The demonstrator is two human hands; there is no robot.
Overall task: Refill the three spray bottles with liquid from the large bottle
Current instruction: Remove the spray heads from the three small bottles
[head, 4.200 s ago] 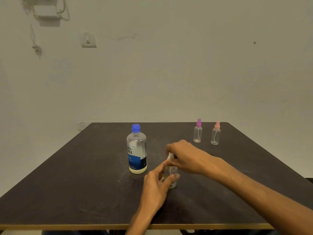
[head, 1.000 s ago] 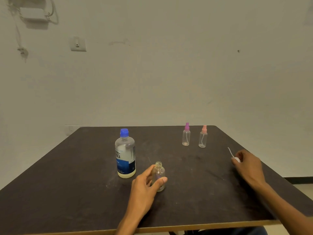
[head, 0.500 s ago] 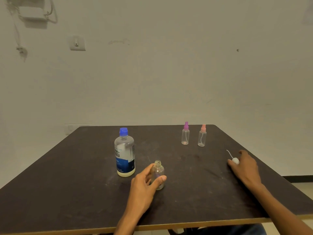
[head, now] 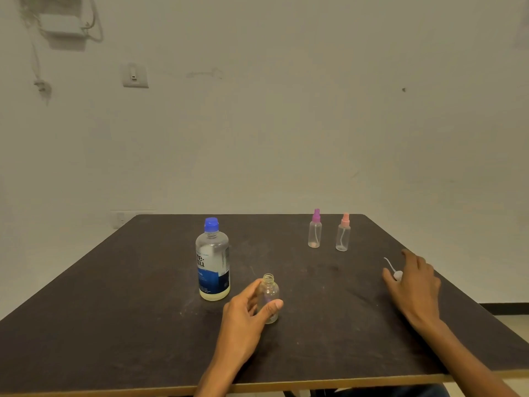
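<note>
Between the left hand's [head: 246,316] curled thumb and fingers stands the uncapped spray bottle [head: 269,298], steadied for pouring. Beyond those fingers waits the capped large bottle [head: 213,260]. The right hand [head: 415,285], fingers relaxed, rests on the removed sprayer top [head: 396,274]; farther off stand two capped spray bottles [head: 315,229].

Plain pale wall [head: 286,124] with faint scuffs, dim even light; white switch plate [head: 135,75] at upper left, a small box with dangling cables [head: 61,25] above it; dark, dusty square table [head: 114,310] with a light wood edge; strip of pale floor [head: 512,320] at far right
</note>
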